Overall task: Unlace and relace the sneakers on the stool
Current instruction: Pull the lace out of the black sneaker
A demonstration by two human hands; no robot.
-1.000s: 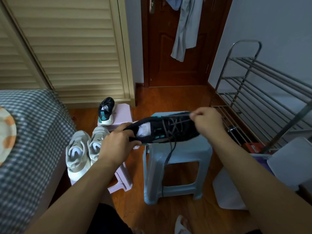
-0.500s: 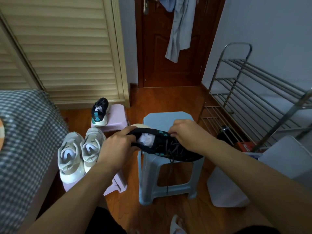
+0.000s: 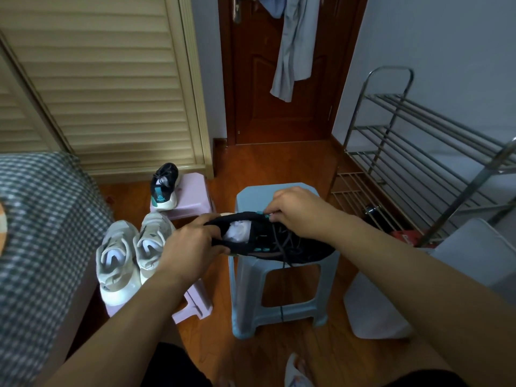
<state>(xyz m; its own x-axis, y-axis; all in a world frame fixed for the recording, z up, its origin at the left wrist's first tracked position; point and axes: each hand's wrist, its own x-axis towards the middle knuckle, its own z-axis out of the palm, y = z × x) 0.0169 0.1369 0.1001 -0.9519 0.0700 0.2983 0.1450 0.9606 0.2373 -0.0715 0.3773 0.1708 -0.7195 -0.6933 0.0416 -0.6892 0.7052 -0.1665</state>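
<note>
Black sneaker held over blue stool, left hand gripping heel collar, right hand pinching lace near top eyelets, lace end dangling below seat, second black sneaker on pink stool, white pair beside it.
</note>
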